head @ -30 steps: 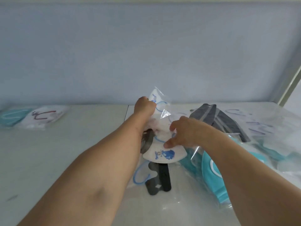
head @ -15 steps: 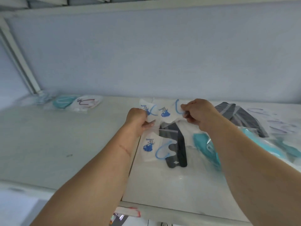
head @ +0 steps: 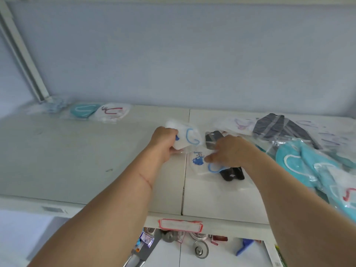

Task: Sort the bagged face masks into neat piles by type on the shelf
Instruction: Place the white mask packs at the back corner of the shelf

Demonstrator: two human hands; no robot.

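Early days by my read: right hand (head: 230, 151) pinches a blue-print white bagged mask (head: 200, 162) lying on the shelf (head: 77, 160), left hand (head: 163, 140) grips a matching one (head: 187, 136), unsorted heap (head: 300, 151) on the right, only a small sorted row (head: 96, 112) far left.

Bare forearms, no sleeves, scratched left forearm (head: 145, 180)
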